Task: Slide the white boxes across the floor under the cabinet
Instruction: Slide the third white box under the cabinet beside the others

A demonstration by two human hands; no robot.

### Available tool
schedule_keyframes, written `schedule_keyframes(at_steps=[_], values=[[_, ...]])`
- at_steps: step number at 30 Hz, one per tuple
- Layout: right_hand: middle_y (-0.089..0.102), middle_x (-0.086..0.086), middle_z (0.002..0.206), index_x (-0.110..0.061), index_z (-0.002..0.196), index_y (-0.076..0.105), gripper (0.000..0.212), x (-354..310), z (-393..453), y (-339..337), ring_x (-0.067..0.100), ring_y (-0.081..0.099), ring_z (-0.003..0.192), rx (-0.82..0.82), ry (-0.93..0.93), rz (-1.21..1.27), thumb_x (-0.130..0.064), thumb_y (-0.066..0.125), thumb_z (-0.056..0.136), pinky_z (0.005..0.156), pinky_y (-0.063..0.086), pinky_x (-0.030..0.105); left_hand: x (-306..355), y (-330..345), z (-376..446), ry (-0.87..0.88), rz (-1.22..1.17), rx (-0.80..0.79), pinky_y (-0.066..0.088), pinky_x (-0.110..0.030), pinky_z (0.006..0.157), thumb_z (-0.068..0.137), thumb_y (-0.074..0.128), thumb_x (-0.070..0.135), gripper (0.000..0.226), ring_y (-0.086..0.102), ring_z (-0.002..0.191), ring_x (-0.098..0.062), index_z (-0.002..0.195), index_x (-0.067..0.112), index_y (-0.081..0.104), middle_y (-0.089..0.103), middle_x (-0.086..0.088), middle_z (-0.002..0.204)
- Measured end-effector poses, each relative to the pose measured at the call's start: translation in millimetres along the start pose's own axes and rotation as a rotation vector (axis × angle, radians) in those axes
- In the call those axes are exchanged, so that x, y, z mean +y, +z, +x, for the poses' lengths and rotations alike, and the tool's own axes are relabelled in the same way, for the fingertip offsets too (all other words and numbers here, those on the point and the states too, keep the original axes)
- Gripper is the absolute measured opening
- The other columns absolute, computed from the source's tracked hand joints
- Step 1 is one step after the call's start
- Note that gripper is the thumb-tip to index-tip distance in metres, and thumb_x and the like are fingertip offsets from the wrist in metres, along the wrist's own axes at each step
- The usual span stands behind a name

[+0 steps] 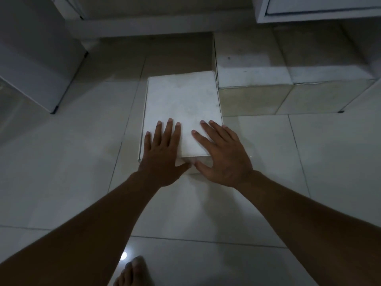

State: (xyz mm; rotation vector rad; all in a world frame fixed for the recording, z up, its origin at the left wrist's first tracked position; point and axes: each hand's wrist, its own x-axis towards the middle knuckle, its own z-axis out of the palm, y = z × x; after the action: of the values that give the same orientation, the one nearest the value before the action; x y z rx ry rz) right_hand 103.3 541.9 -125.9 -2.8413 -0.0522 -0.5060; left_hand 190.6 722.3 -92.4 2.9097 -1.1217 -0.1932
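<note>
1. The left hand [162, 155] and right hand [223, 155] are lying spread, palms flat, on the near end of the white box [182, 102].
2. The box is sitting on the tiled floor [278, 162], touching a raised tiled step [257, 79].

A bare foot [134, 273] rests on the pale tiled floor [309, 162].

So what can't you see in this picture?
Head view, dim light:
- Near edge of the flat white cardboard box: covered by the left hand and right hand.
- White cabinet: cut off by the top edge.
- Box contents: closed lid.
- Bare foot: cut off by the bottom edge.
</note>
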Motion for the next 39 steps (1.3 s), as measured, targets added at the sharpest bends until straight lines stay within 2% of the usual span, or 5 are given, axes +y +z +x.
schedule_keyframes(at_steps=[9, 17, 25, 30, 39], values=[[0.034, 0.010, 0.157, -0.014, 0.148, 0.043, 0.074, 20.4, 30.9, 4.9, 0.024, 0.025, 0.148, 0.024, -0.006, 0.020, -0.053, 0.060, 0.086, 0.119, 0.022, 0.046, -17.4, 1.8, 39.7, 0.021, 0.012, 0.052, -0.002, -0.053, 0.118, 0.082, 0.051, 0.072, 0.110, -0.016, 0.149, -0.031, 0.155, 0.018, -0.011, -0.016, -0.007, 0.163], [0.026, 0.008, 0.161, -0.018, 0.154, 0.026, 0.106, 60.4, 65.3, 6.2, 0.025, 0.020, 0.148, -0.053, 0.311, -0.145, -0.081, 0.052, 0.073, 0.120, 0.018, 0.051, -30.7, 0.2, 99.3, 0.005, 0.009, 0.118, -0.001, -0.053, 0.119, 0.077, 0.051, 0.078, 0.114, -0.011, 0.150, -0.031, 0.155, 0.019, -0.006, -0.011, -0.007, 0.164], [0.012, 0.011, 0.164, -0.011, 0.155, 0.017, 0.121, 76.0, 92.3, 13.3, 0.025, 0.005, 0.152, 0.008, 0.381, -0.210, -0.086, 0.053, 0.067, 0.120, 0.004, 0.053, -41.5, -2.0, 135.4, 0.024, 0.004, 0.169, 0.001, -0.053, 0.120, 0.074, 0.050, 0.082, 0.115, -0.009, 0.150, -0.029, 0.156, 0.020, -0.001, -0.007, -0.005, 0.165], [0.003, 0.013, 0.165, -0.009, 0.156, 0.008, 0.136, 91.6, 115.5, 15.5, 0.027, -0.004, 0.152, -0.087, 0.448, -0.321, -0.101, 0.032, 0.059, 0.120, -0.003, 0.055, -48.6, -4.4, 157.2, 0.039, -0.008, 0.180, -0.001, -0.051, 0.120, 0.073, 0.047, 0.084, 0.115, -0.010, 0.150, -0.027, 0.156, 0.022, -0.002, -0.008, -0.004, 0.165], [0.020, 0.007, 0.163, -0.018, 0.155, 0.021, 0.124, 97.4, 124.2, 29.7, 0.026, 0.016, 0.150, 0.055, 0.521, -0.299, -0.098, 0.038, 0.063, 0.121, 0.006, 0.051, -58.3, -4.8, 190.6, 0.052, 0.003, 0.208, 0.001, -0.050, 0.120, 0.071, 0.043, 0.088, 0.116, -0.008, 0.150, -0.027, 0.156, 0.023, 0.000, -0.005, -0.001, 0.165]])
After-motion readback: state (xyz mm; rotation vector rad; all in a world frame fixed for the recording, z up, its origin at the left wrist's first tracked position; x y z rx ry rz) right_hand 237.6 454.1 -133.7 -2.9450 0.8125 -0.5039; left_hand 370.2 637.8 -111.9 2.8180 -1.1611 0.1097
